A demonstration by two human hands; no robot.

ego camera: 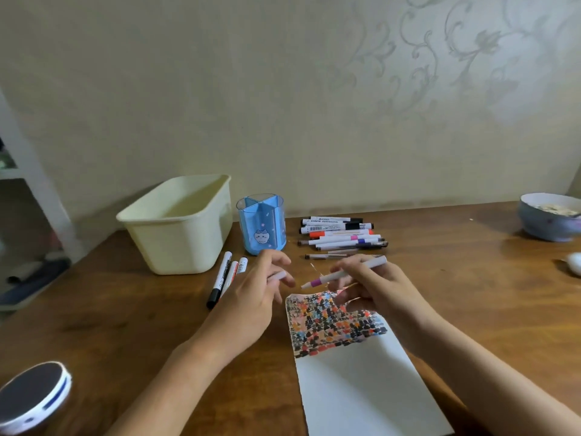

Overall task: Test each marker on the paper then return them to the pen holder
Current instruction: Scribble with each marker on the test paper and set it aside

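My right hand [377, 291] grips a white marker with a purple band [342, 273], uncapped, its tip pointing left above the paper's top edge. Between the fingers of my left hand [251, 297] sits the marker's white cap [278, 275], a short way left of the tip. The white paper [361, 382] lies in front of me, its upper part covered with many small coloured marks. A blue pen holder [262, 225] with a cat picture stands behind my hands, with no markers visible in it. Several markers and pens [339, 234] lie in a row to its right. Three markers [226, 275] lie left of my left hand.
A cream plastic bin [179, 225] stands left of the pen holder. A bowl [550, 215] sits at the far right by the wall, a white object [575, 262] near it. A round dark-topped device [31, 394] rests at the bottom left. The wooden table [125, 325] meets the wall behind.
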